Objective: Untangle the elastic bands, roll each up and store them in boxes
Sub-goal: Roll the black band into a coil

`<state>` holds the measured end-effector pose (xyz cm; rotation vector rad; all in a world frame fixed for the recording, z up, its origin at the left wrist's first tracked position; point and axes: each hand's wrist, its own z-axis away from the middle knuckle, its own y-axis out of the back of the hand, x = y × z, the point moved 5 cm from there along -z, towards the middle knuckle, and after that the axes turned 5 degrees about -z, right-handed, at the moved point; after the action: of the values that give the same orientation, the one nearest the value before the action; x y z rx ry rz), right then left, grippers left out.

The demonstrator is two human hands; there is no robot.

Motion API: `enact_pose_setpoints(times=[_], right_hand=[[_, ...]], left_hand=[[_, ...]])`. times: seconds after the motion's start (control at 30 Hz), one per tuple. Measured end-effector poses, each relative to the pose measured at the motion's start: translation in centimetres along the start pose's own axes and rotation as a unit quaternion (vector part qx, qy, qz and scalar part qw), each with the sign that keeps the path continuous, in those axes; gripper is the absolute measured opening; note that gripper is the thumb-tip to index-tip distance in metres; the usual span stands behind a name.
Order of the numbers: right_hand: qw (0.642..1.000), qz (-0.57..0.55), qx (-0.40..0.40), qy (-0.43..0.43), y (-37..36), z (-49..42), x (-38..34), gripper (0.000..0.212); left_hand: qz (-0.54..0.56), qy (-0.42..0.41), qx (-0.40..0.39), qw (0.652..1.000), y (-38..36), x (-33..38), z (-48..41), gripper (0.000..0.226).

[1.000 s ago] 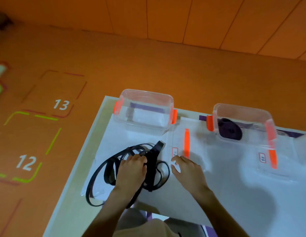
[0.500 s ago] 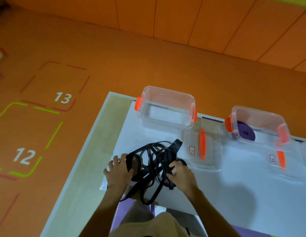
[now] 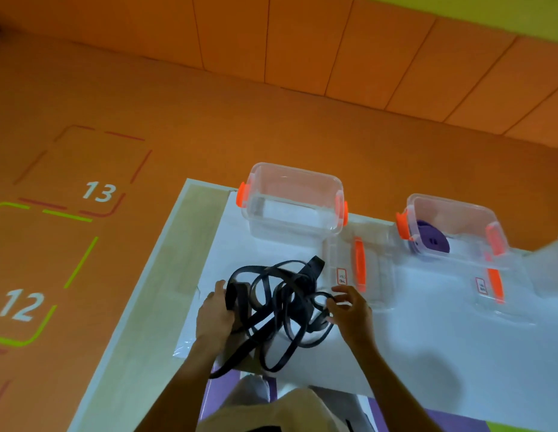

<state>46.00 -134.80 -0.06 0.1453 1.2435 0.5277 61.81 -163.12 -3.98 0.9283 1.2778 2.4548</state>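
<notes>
A tangled black elastic band [image 3: 280, 304] lies in loose loops on the white table sheet [image 3: 427, 344], with one end trailing off the near edge. My left hand [image 3: 216, 313] grips the left side of the tangle. My right hand [image 3: 349, 310] pinches loops on its right side. Behind the tangle stands an empty clear box [image 3: 291, 204] with orange clips. To the right, a second clear box [image 3: 452, 229] holds a rolled purple band [image 3: 433, 240].
Two clear lids with orange handles, the nearer lid [image 3: 360, 269] and the right lid [image 3: 496, 288], lie flat in front of the boxes. The table's left edge [image 3: 137, 294] drops to an orange floor with numbered squares. My lap shows below the near edge.
The black band has been gathered into a tighter heap between both hands. My right hand moved from the sheet onto the band. The view shifted, so the table sits further right.
</notes>
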Motion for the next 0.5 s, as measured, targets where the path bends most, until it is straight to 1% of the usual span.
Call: enact_pose_setpoints(times=[0.13,0.33,0.43,0.5], right_hand=[[0.997,-0.068,0.028,0.024,0.7,0.4,-0.5,0.031],[0.990,-0.077,0.048,0.105,0.7,1.0,-1.8,0.032],[0.986,-0.048,0.057,0.148,0.5,1.2,-2.7,0.038],[0.982,0.034,0.041,0.180,0.0,1.1,-2.8,0.035]], left_hand=[[0.056,-0.013,0.045,0.997,1.9,0.3,-0.4,0.060],[0.173,-0.101,0.122,0.972,6.3,4.5,-0.5,0.053],[0.202,-0.138,0.158,0.957,7.4,5.8,-0.3,0.043],[0.205,-0.147,0.154,0.955,7.2,5.9,-0.6,0.037]])
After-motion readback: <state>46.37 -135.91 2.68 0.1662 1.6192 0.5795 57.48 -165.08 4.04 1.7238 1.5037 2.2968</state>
